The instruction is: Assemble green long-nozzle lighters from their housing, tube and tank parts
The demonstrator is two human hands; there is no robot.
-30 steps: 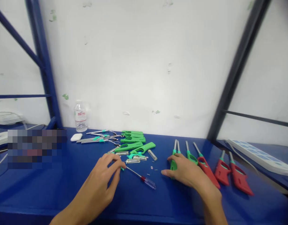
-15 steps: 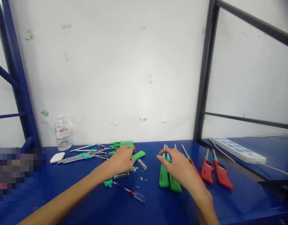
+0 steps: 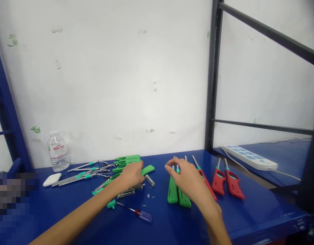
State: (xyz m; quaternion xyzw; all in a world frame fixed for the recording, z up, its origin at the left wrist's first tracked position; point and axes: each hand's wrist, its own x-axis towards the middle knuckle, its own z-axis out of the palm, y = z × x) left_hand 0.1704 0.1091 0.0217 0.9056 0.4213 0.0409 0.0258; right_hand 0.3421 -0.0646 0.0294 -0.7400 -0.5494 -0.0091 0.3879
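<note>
Two hands reach over the table (image 3: 162,228). Our left hand (image 3: 132,175) covers part of a green casing half (image 3: 148,169) — fingertips hidden, so we cannot tell if it grips. Our right hand (image 3: 186,175) curves loosely above green utility lighters (image 3: 172,190), nothing visible in it. Their handles face us, presumably for easy pickup; metal tubes (image 3: 75,178) lie apart — probably sorted by part.

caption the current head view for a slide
Left hand over green casings, right hand by green lighters, screwdriver on the blue table.
</note>
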